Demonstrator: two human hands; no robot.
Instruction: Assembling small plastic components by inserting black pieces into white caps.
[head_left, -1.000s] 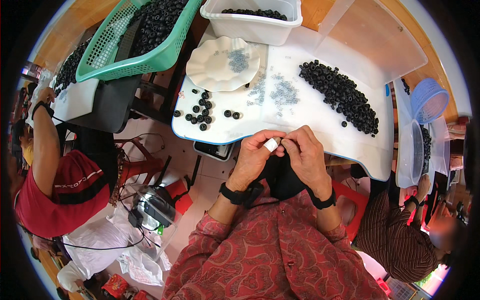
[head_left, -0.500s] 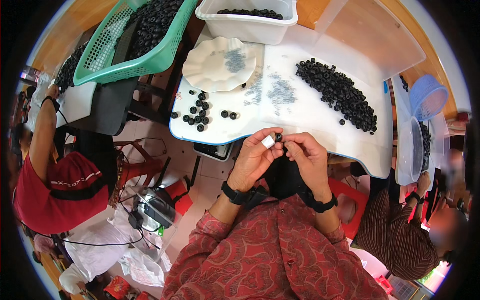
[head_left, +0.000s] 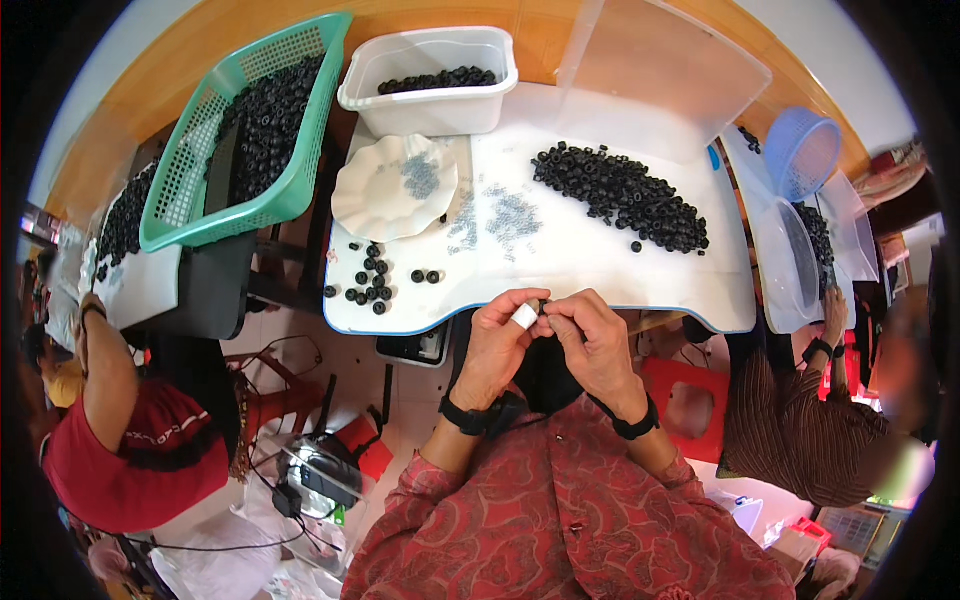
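My left hand (head_left: 497, 345) and my right hand (head_left: 592, 340) meet fingertip to fingertip at the near edge of the white table (head_left: 600, 270). Between the fingertips sits a small dark ring-shaped part (head_left: 540, 305), mostly hidden by the fingers. A white band wraps one finger of my left hand. Both wrists wear black bands. On the table beyond my hands lie a large heap of black rings (head_left: 620, 195), a small cluster of black rings (head_left: 375, 280) to the left, and a scatter of tiny grey parts (head_left: 500, 215).
A white scalloped plate (head_left: 392, 188) holds a few grey parts. A white tub (head_left: 430, 70) and a green basket (head_left: 250, 130) hold black rings. A person in red sits at left, another in stripes at right. A red stool (head_left: 690, 405) stands below the table.
My hands have shifted slightly toward the table edge and closed more tightly together; the small part is now more hidden between the fingertips.
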